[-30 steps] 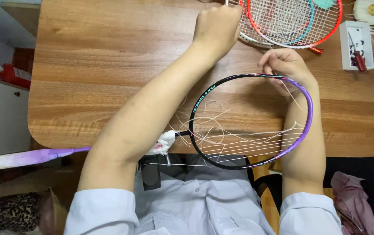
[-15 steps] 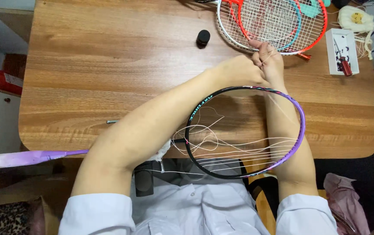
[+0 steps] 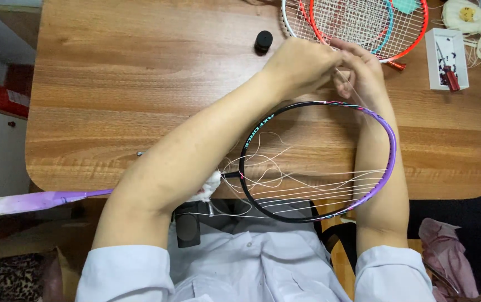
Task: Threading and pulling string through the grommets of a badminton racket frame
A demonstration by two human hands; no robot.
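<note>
Far left, the racket's purple handle (image 3: 33,201) sticks out past the edge of the wooden bench (image 3: 140,84), which leaves the head free to lie flat where both hands can get at it. Moving along, the left forearm crosses over the shaft, and near it a white wad (image 3: 209,187) sits at the throat. Next comes the black-and-purple racket frame (image 3: 388,162), half on the bench and half over the lap, with only a few pale strings (image 3: 318,187) running loosely across its lower part, slack loops curling inside the hoop. At the top of the frame the left hand (image 3: 299,64) is closed, fingers curled as if pinching the string, and right against it the right hand (image 3: 363,72) is also pinched shut on a thin line that runs up from the rim. A small black cap (image 3: 263,40) stands just behind them. Beyond lie strung rackets (image 3: 363,25), and a white tray (image 3: 448,51) with a red-handled tool sits within reach at far right.
</note>
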